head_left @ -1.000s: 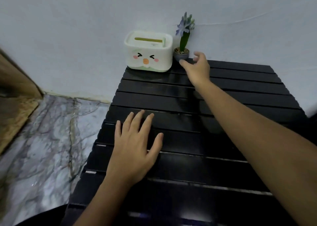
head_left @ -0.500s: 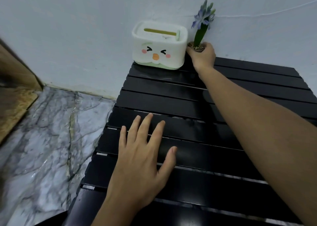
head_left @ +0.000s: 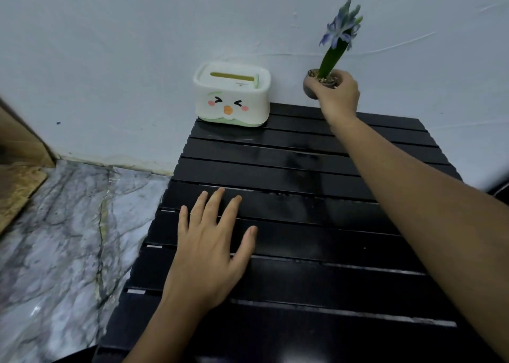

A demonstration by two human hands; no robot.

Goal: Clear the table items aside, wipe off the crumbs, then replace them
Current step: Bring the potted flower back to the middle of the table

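Here the right hand (head_left: 337, 95) is stretched to the far edge of the black slatted table (head_left: 303, 224), its fingers (head_left: 347, 79) curled round a small grey flower pot (head_left: 310, 87) and clamped on the rim and side. The pot appears lifted clear of the table top, seen against the pale wall (head_left: 137, 45) behind. Its plant (head_left: 337, 42) is the long axis: a green stalk rising from gravel in the pot and leaning up and to the right, ending in blue-purple blossoms well above the fingers.

To the left of those fingers, well apart, a white tissue box (head_left: 232, 98) stands on the table's far left corner, against the wall. Its long side faces the camera, its slot lies lengthwise on top. A cartoon face is printed on the front: squinting eyes, pink cheeks, an orange beak. No readable writing or brand shows on it.

The left hand (head_left: 212, 252) lies palm down on the near slats, fingers (head_left: 214, 205) straight and slightly spread, pointing toward the wall, holding nothing. Marbled floor (head_left: 55, 238) shows beyond the table's left edge.
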